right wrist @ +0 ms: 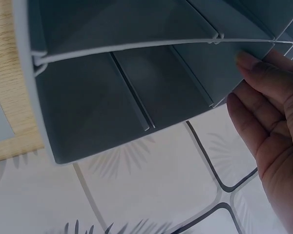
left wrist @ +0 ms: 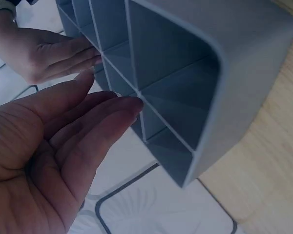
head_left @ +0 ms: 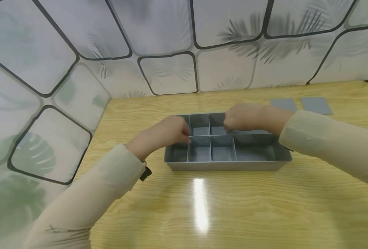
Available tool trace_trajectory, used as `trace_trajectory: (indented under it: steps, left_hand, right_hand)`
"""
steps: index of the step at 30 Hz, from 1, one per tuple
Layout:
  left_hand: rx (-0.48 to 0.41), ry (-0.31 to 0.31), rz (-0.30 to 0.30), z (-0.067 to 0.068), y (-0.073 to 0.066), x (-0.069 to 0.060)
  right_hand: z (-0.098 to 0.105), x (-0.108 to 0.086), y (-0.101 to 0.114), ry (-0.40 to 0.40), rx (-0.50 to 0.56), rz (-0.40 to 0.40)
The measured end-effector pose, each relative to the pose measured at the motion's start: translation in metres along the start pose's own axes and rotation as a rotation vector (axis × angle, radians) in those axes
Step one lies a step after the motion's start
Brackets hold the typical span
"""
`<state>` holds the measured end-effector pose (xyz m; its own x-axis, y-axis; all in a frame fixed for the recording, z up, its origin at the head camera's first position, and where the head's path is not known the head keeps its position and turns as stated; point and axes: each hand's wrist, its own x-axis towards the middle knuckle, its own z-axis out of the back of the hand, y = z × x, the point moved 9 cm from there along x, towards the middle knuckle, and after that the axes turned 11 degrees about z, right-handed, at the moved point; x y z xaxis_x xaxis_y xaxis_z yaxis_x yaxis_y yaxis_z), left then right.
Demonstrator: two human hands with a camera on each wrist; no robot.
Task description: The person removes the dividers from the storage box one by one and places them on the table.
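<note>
A grey organizer box (head_left: pixel 227 166) with thin dividers stands on the table. My left hand (head_left: pixel 169 130) is over its left part. In the left wrist view the fingertips of the left hand (left wrist: pixel 83 129) touch or nearly touch a divider crossing, with the thumb apart and nothing held. Farther right, my right hand (head_left: pixel 246 117) reaches into the back row. The right wrist view has the right hand (right wrist: pixel 278 107) pinching a grey divider (right wrist: pixel 210 66), thumb on its near face and the other fingers partly hidden behind it.
Two flat grey squares, one (head_left: pixel 283 104) beside the other (head_left: pixel 316 105), lie at the back right of the wooden table (head_left: pixel 233 207). A patterned covering (head_left: pixel 168 74) rises behind the table and along its left side.
</note>
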<state>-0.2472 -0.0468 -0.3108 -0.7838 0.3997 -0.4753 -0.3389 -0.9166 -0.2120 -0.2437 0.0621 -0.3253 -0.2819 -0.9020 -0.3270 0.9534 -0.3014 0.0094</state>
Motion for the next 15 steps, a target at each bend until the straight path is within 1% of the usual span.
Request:
trace_trajectory:
  steps: [3,7,10,13,15]
  left_hand:
    - [0.024,-0.006,0.015,0.004,-0.006,0.002]
    - [0.098,-0.006,0.019,0.007,-0.017,0.007]
    - [0.146,0.012,0.011,0.003,-0.026,0.016]
    - [0.155,0.027,0.014,-0.002,-0.032,0.023]
    - [0.163,0.021,0.009,-0.004,-0.036,0.027]
  right_hand:
    - [-0.001,0.000,0.000,0.003,0.001,0.000]
    - [-0.001,0.000,0.001,-0.009,-0.008,0.008]
    - [0.000,0.000,0.002,-0.026,-0.022,0.016]
    - [0.002,0.000,0.003,-0.045,-0.042,0.026]
    - [0.002,0.000,0.004,-0.053,-0.059,0.042]
